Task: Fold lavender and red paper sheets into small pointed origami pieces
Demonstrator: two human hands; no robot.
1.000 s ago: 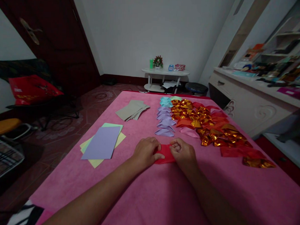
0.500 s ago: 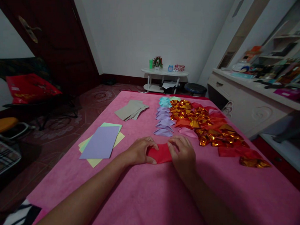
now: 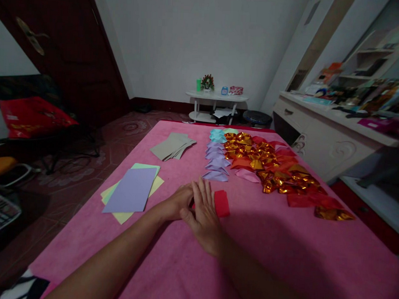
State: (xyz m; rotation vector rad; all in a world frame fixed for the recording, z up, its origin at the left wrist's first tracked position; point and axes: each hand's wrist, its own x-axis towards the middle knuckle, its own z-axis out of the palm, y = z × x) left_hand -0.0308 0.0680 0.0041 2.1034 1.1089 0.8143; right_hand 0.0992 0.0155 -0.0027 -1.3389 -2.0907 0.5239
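Note:
A folded red paper (image 3: 221, 203) lies on the pink cloth (image 3: 274, 257) in front of me. My right hand (image 3: 203, 215) lies flat on its left part, fingers stretched out and pressed down. My left hand (image 3: 177, 203) sits just left of it, partly under the right hand, fingers curled at the paper's left edge; what they grip is hidden. Beyond them is a column of folded lilac pieces (image 3: 215, 161) and a spread of gold and red foil pieces (image 3: 277, 169).
A stack of lilac, green and yellow sheets (image 3: 132, 191) lies to the left, grey sheets (image 3: 171, 146) farther back. A white cabinet (image 3: 330, 141) stands at the right, a small white table (image 3: 216, 100) by the far wall, a dark door (image 3: 68, 53) at the left.
My right hand has slid left and flattened over the red paper, crossing above my left hand. The paper now shows narrower, only its right part visible.

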